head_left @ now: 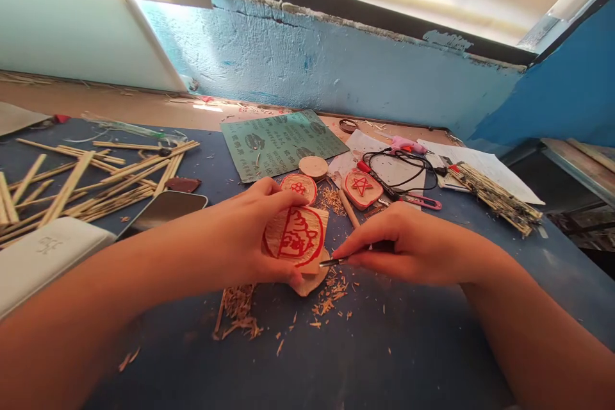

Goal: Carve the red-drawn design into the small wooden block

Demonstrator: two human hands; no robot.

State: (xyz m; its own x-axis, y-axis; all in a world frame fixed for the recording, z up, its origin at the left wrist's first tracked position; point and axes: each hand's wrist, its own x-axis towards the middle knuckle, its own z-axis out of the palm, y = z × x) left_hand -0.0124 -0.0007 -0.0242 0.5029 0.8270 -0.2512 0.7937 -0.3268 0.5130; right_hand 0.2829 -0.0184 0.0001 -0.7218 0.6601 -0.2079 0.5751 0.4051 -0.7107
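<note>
My left hand (271, 237) grips a square wooden block (314, 246) by its left side, thumb below and fingers above. On its face is a red circle around a red line drawing. My right hand (384, 246) pinches a slim carving tool (331, 262), and its metal tip is at the block's lower right edge. A round wood slice (310, 284) lies under the block. Just behind are a wood slice with a red flower design (298, 187), a plain wood slice (313, 168) and a slice with a red star (362, 188). Wood shavings (334, 291) are scattered around.
Bamboo sticks (96, 189), a phone (163, 208) and a white power bank (52, 256) lie at left. Green sandpaper (283, 141) is behind. At right are a black cable (403, 170), a pink cutter (423, 202), papers (485, 166) and a bundle of sticks (500, 195).
</note>
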